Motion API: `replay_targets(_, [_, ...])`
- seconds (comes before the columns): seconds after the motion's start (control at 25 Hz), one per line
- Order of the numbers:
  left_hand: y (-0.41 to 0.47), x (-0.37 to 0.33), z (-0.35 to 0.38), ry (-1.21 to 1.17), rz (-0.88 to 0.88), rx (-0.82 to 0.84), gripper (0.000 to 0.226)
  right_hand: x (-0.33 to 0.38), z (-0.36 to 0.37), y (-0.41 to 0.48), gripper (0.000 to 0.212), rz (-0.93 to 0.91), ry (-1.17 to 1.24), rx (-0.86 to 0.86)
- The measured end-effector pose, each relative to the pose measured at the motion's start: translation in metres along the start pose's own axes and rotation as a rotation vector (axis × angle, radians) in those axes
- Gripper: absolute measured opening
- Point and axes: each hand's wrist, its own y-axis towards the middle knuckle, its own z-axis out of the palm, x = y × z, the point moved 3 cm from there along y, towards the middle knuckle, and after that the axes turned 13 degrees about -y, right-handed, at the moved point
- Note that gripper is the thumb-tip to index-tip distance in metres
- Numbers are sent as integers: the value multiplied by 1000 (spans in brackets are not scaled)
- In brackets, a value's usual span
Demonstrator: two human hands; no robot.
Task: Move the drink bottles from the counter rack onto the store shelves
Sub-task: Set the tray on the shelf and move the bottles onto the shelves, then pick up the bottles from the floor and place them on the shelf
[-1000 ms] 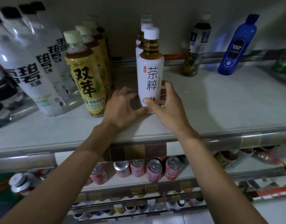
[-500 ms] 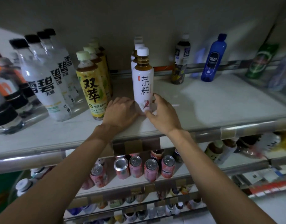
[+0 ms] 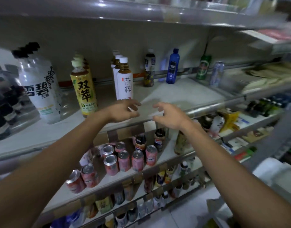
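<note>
- The middle shelf [image 3: 182,94] is running across the picture from 9 o'clock to 3 o'clock and is carrying all the upright bottles named below.
- The lower shelf [image 3: 165,156] is lying under it, toward 6 o'clock. It is carrying a group of pink cans [image 3: 123,160], with two dark cola bottles [image 3: 140,142] standing behind them.
- The big clear bottles [image 3: 41,94] with white labels are standing in a row at 9 o'clock of the picture.
- The yellow tea bottle [image 3: 84,91] is standing at the front of its own row, at 3 o'clock of the clear bottles.
- The white tea bottle [image 3: 124,81] is standing upright on the middle shelf, first in a row of similar bottles. It is at 3 o'clock of the yellow tea bottle, with a gap between them.
- The left hand [image 3: 125,110] is hovering at 6 o'clock of the white tea bottle, just in front of its base. Its fingers are loosely curled and are holding nothing. I cannot tell if it is touching the bottle.
- The right hand [image 3: 167,115] is hanging at 3 o'clock of the left hand, apart from it, over the front edge of the shelf. Its fingers are relaxed and empty.
- The blue bottle [image 3: 172,66] is standing near the back rail, at 2 o'clock of the white tea bottle.
- The dark bottle [image 3: 149,69] is standing between these two.
- The green can [image 3: 203,67] is standing at 3 o'clock of the blue bottle.
</note>
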Motion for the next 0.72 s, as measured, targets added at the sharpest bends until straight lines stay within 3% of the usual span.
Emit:
replay_targets(0.28, [-31, -67, 84, -40, 206, 234, 40, -45, 1, -120, 57, 225, -72, 166])
replay_targets(0.52, [-74, -78, 185, -32, 204, 452, 33, -82, 29, -219, 40, 354, -37, 262])
replay_targets(0.72, [-106, -90, 253, 81, 250, 592, 33, -106, 61, -281, 40, 401, -45, 363])
